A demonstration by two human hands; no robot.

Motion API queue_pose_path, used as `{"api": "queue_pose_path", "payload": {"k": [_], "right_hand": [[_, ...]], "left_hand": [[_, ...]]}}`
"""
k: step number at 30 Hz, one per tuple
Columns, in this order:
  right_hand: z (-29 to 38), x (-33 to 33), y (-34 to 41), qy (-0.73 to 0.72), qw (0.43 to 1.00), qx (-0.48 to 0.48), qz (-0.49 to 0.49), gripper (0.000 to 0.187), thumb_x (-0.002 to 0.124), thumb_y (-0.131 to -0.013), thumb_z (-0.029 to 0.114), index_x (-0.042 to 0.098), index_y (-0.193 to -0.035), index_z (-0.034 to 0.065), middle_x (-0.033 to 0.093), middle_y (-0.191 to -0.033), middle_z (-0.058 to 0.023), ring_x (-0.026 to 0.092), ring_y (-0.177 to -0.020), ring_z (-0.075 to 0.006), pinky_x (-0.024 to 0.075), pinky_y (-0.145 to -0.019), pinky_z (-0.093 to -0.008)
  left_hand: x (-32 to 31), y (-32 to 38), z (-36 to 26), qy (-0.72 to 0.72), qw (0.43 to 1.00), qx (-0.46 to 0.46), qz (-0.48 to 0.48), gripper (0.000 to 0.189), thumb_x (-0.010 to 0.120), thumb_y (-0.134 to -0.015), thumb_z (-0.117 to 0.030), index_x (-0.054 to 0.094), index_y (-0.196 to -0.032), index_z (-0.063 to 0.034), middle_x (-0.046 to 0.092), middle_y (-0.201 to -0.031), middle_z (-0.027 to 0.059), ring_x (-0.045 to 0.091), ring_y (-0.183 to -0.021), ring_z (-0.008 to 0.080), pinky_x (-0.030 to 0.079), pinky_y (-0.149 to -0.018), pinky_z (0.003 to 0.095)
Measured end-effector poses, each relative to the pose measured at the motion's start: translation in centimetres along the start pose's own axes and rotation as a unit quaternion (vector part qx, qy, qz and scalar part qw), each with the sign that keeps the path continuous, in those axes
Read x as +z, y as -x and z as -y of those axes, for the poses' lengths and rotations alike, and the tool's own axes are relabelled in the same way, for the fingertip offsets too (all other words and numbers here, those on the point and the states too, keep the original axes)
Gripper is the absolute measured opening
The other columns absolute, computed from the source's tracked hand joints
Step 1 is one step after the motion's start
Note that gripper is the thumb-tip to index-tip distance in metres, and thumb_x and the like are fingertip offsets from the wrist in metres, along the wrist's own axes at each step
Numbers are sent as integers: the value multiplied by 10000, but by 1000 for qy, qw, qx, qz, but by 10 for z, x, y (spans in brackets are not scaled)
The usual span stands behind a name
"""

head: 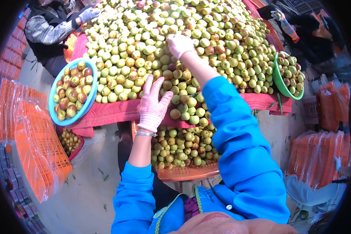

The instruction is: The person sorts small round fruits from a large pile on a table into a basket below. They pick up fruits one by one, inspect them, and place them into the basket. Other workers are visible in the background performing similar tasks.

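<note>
A broad heap of green and reddish-brown jujubes point(152, 38) lies on a table covered with red cloth point(117, 112). My left hand point(153, 106), in a pink-and-white knitted glove, rests at the heap's near edge. Its fingers are spread and no fruit shows in it. Further out, my right hand point(180, 45), in a pale glove, reaches onto the middle of the heap with its fingers bent down; whether they hold a jujube is hidden. Below the table edge, an orange plastic basket point(190, 172) in front of me holds many more jujubes.
A blue basin point(53, 102) of browner jujubes sits at the table's left corner, a green basket point(278, 77) of them at the right. Gloved people point(51, 32) are at both sides. Wrapped orange crates point(38, 146) stand left, more crates point(313, 155) right.
</note>
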State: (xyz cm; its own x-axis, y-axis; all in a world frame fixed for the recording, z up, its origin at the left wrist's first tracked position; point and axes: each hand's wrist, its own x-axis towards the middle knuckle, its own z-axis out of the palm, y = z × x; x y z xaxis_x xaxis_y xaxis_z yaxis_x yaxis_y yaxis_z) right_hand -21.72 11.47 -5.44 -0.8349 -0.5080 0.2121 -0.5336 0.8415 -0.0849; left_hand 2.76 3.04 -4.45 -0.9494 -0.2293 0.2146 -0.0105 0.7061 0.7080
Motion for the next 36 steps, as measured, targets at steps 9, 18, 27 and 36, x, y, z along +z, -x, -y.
{"api": "queue_pose_path", "payload": {"k": [9, 18, 27, 36], "right_hand": [[8, 12, 41, -120, 992, 3, -48, 248, 560, -798, 202, 568, -1034, 128, 600, -986, -161, 632, -870, -332, 494, -730, -454], [-90, -36, 90, -156, 949, 217, -168, 192, 637, -794, 241, 665, -964, 156, 670, -916, -130, 649, -874, -312, 515, -768, -396], [-111, -26, 121, 25, 996, 83, 15, 387, 513, -807, 167, 608, -1163, 286, 656, -985, -62, 641, -943, -264, 521, -771, -407], [-111, -34, 150, -384, 905, 179, 41, 271, 574, -857, 146, 699, -1098, 149, 710, -886, -44, 662, -806, -106, 523, -747, -269]], "left_hand": [[0, -9, 10, 503, 827, -249, -45, 355, 636, -902, -153, 575, -1222, -13, 557, -1249, 113, 552, -1114, 189, 452, -916, 274], [-6, 0, 18, 630, 700, -322, -97, 469, 546, -938, -273, 493, -1297, 25, 478, -1343, 191, 525, -1189, 290, 443, -1003, 405], [-8, -5, 20, 644, 673, -348, -110, 449, 456, -977, -281, 480, -1311, 17, 504, -1323, 171, 528, -1183, 289, 439, -1017, 413], [-8, 0, 26, 680, 633, -347, -127, 414, 556, -926, -234, 527, -1234, 40, 545, -1235, 168, 565, -1100, 285, 485, -949, 392]]}}
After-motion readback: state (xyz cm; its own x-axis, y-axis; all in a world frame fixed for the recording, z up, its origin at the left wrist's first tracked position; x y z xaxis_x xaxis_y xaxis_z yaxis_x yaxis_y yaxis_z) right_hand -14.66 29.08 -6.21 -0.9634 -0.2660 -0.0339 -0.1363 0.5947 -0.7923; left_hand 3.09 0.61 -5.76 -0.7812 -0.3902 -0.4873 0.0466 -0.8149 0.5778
